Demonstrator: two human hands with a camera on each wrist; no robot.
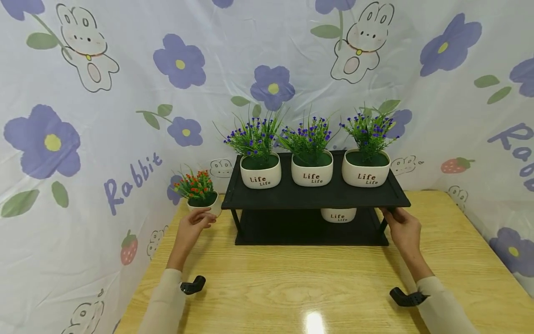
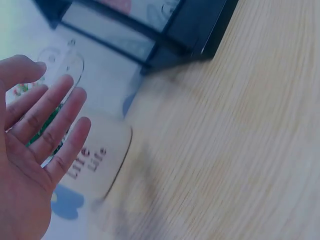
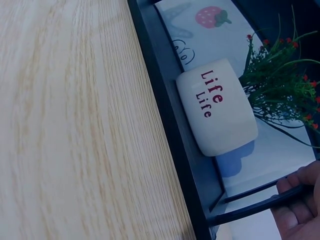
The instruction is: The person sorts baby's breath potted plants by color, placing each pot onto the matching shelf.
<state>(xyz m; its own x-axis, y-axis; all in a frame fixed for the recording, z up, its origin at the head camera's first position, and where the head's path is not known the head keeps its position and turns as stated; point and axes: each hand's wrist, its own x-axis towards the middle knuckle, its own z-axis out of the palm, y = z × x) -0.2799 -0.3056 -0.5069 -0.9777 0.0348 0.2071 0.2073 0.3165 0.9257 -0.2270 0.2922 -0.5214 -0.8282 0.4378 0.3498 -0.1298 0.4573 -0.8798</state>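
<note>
At the left of the head view, my left hand [image 1: 193, 228] is in front of a white pot of orange-red artificial flowers [image 1: 203, 200]. In the left wrist view its fingers are nearly straight and spread, with the pot behind them; whether they touch it I cannot tell. My right hand [image 1: 404, 230] is at the right end of a black two-tier shelf [image 1: 314, 198]. The right wrist view shows its fingers curled round the shelf's thin post [image 3: 255, 207]. On the lower tier stands a white "Life" pot [image 3: 220, 110] with red flowers, its plant hidden from above by the top tier.
Three white pots with purple flowers, the left [image 1: 260, 176], middle [image 1: 312, 174] and right [image 1: 366, 174], stand on the top tier. A wooden table [image 1: 292, 283] carries the shelf. Patterned cloth [image 1: 233, 46] hangs close behind and at both sides.
</note>
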